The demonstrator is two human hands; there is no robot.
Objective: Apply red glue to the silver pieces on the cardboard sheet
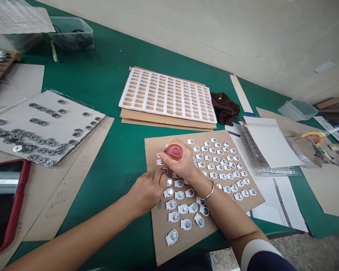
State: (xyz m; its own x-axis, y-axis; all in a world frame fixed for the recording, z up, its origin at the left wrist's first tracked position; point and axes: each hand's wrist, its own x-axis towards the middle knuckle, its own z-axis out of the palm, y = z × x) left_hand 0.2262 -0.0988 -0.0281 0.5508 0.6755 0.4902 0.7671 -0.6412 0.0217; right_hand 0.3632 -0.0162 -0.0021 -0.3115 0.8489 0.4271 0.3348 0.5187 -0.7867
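My right hand (178, 160) is wrapped round a tool with a rounded, translucent red handle (173, 151), whose lower end is hidden by my hands. Close beside it, my left hand (149, 190) is closed, its fingertips pressed down at a small white part (165, 171) with a round metal centre. Under both hands lies a brown cardboard sheet (165, 250). Many similar white parts with round metal centres, such as the white part with a bolt head (172, 237), are laid out on it in loose rows. Some are covered by my right arm.
Behind the sheet, a white grid tray (168, 92) lies on cardboard beside a dark brown cloth (225, 107). To the left are a board with round metal discs (45, 113) and a red-cased phone (8, 203). Clear plastic boxes (70, 35) and white papers (271, 141) stand around the green table (101, 158).
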